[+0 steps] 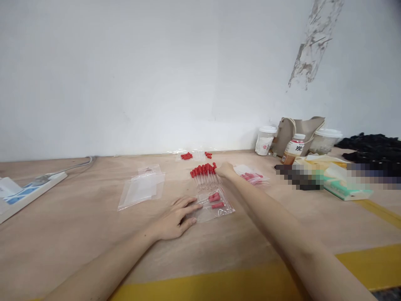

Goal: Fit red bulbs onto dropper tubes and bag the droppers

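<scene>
My left hand (pixel 177 217) lies flat with spread fingers, its fingertips on the edge of a clear zip bag (pixel 206 214). Inside that bag are a few droppers (pixel 217 205) with red rubber bulbs. Beyond the bag, a row of glass droppers (pixel 202 172) lies side by side, red bulbs toward the wall. At the row's right end, my right hand (pixel 225 170) has its fingers closed at the bulb of the last dropper (pixel 214 165); the fingertips are partly hidden. To its right are filled bags (pixel 252 177) with red bulbs showing through.
Flat clear bags (pixel 142 188) lie at left. Loose red bulbs (pixel 186 156) rest on clear plastic by the wall. A power strip (pixel 31 194) sits far left. At right stand a paper cup (pixel 265 141), a bottle (pixel 293 149), a grey bag (pixel 283 136) and a tissue pack (pixel 346 186).
</scene>
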Demonstrator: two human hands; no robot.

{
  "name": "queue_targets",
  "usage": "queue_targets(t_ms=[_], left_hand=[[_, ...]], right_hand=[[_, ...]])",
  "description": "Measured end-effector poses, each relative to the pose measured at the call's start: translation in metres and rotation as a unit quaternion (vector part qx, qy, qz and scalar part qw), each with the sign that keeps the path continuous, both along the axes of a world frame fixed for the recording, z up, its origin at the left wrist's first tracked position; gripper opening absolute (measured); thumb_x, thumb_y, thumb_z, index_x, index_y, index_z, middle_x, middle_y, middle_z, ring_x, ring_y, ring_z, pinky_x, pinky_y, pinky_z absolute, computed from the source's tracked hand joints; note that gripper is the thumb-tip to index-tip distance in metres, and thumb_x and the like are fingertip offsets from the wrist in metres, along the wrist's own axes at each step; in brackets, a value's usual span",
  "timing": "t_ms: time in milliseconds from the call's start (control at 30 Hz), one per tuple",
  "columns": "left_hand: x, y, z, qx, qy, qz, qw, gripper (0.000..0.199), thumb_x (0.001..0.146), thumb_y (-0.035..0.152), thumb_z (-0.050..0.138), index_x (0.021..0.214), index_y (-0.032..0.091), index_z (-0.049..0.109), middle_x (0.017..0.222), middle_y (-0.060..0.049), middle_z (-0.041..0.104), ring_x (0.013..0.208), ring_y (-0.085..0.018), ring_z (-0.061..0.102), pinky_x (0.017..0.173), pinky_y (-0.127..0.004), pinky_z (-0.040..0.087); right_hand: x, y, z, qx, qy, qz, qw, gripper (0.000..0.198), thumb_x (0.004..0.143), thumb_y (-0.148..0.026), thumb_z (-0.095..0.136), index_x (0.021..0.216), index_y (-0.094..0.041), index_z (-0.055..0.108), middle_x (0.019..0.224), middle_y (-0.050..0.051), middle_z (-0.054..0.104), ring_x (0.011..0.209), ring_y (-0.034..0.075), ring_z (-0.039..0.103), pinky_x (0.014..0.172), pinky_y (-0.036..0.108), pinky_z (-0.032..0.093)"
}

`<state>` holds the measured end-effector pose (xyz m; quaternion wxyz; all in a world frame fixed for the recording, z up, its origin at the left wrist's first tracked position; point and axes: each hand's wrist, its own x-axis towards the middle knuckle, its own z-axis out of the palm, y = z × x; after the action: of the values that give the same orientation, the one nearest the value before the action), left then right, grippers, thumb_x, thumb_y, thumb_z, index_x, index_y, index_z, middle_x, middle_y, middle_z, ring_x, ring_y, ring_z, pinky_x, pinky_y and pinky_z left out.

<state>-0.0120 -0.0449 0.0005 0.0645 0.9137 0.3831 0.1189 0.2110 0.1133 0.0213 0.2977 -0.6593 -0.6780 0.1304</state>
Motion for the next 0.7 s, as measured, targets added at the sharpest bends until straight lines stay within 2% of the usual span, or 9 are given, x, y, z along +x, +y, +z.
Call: queue_targets(t_ms=[100,200,300,333,433,600,700], left_hand=[[0.0,0.0,0.0,0.0,0.0,-0.002,1.0,0.041,0.089,0.036,0.036,0.129,0.03,0.036,0.134,-0.005,0.035,0.123,-0.023,0.031,0.1,-0.042,0.027],[0.0,0.0,0.001,-0.002,0.002,0.0,1.0,0.041,0.089,0.037,0.035,0.129,0.03,0.036,0.134,-0.004,0.035,0.123,-0.023,0.03,0.1,-0.043,0.026],[0.0,0.0,0.001,-0.005,0.005,0.001,1.0,0.041,0.089,0.037,0.035,0.129,0.031,0.035,0.135,-0.004,0.034,0.123,-0.023,0.03,0.1,-0.043,0.026],[0.0,0.0,0.001,-0.005,0.006,0.002,1.0,0.041,0.089,0.037,0.035,0.129,0.031,0.035,0.135,-0.004,0.034,0.123,-0.023,0.03,0.1,-0.043,0.026],[0.0,0.001,0.002,-0.007,0.008,-0.001,1.0,0.04,0.089,0.036,0.035,0.129,0.032,0.035,0.136,-0.004,0.034,0.123,-0.023,0.031,0.1,-0.042,0.027],[0.0,0.001,0.002,-0.007,0.007,0.0,1.0,0.039,0.089,0.037,0.035,0.128,0.033,0.036,0.135,-0.003,0.034,0.123,-0.023,0.031,0.1,-0.043,0.027],[0.0,0.001,0.002,-0.006,0.007,-0.002,1.0,0.04,0.089,0.037,0.035,0.129,0.033,0.036,0.135,-0.003,0.034,0.123,-0.023,0.031,0.1,-0.043,0.027]], right_hand=[[0.022,-0.015,0.003,-0.003,0.034,0.013,0.999,0.016,0.068,-0.028,0.055,0.06,-0.014,0.058,0.049,0.003,0.054,0.053,0.015,0.055,0.046,0.021,0.037],[0.045,-0.038,-0.007,0.011,0.116,0.031,0.993,0.021,0.072,-0.031,0.051,0.084,-0.015,0.053,0.053,-0.002,0.053,0.046,0.01,0.05,0.043,0.019,0.036],[0.059,-0.063,-0.024,0.036,0.319,0.087,0.943,0.049,0.066,-0.03,0.056,0.108,-0.018,0.032,0.055,-0.008,0.049,0.043,0.009,0.048,0.04,0.019,0.038],[0.061,-0.071,-0.03,0.042,0.361,0.105,0.926,0.056,0.065,-0.031,0.057,0.111,-0.019,0.027,0.057,-0.009,0.048,0.044,0.01,0.049,0.041,0.02,0.04],[0.061,-0.09,-0.041,0.049,0.438,0.1,0.892,0.067,0.062,-0.031,0.059,0.114,-0.023,0.018,0.061,-0.009,0.048,0.044,0.011,0.051,0.043,0.023,0.044],[0.049,-0.1,-0.042,0.04,0.494,0.104,0.862,0.055,0.064,-0.031,0.056,0.104,-0.026,0.019,0.068,-0.007,0.05,0.046,0.012,0.055,0.047,0.027,0.049],[0.042,-0.103,-0.042,0.015,0.505,0.119,0.855,0.044,0.067,-0.031,0.051,0.099,-0.025,0.021,0.064,-0.008,0.05,0.049,0.013,0.058,0.048,0.027,0.05]])
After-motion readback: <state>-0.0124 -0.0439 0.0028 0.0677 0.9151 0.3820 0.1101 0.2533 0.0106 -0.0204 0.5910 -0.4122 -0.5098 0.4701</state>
